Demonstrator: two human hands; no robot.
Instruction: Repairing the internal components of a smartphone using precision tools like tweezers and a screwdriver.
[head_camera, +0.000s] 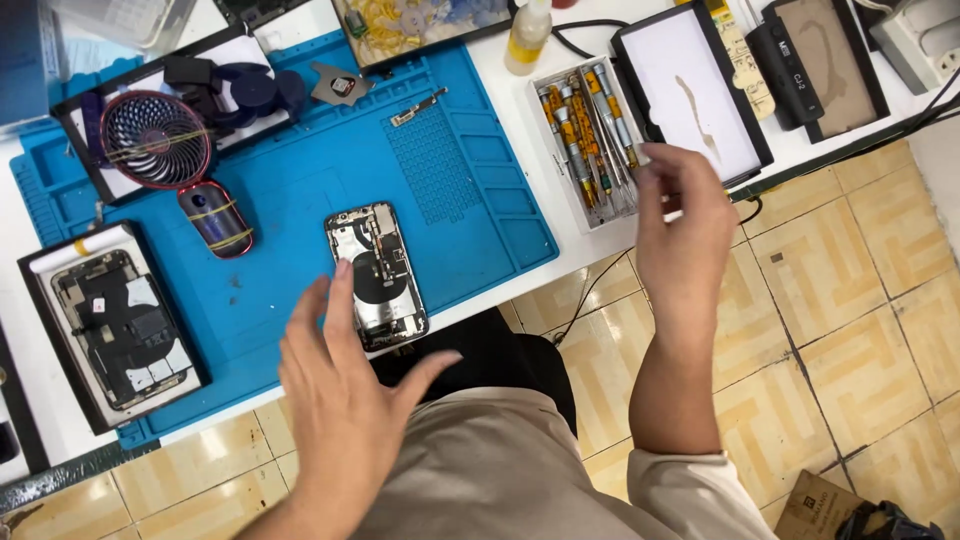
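left hand (345, 395): spread wide, empty, fingertips just over the near end of the opened phone (377, 276)
opened phone: lay back-open on the blue mat (300, 190), near the desk (560, 240) front edge
right hand (685, 225): fingers pinched narrow at the tool tray (590, 135); whether it held a tool, cannot tell
doing it well: judged best to steady the phone flat, pick one driver cleanly
around: second opened phone (115, 325) at left, small fan (155, 140), bottle (527, 38), white screen panel (695, 95)
in the way: crowded tray, phone close to the edge
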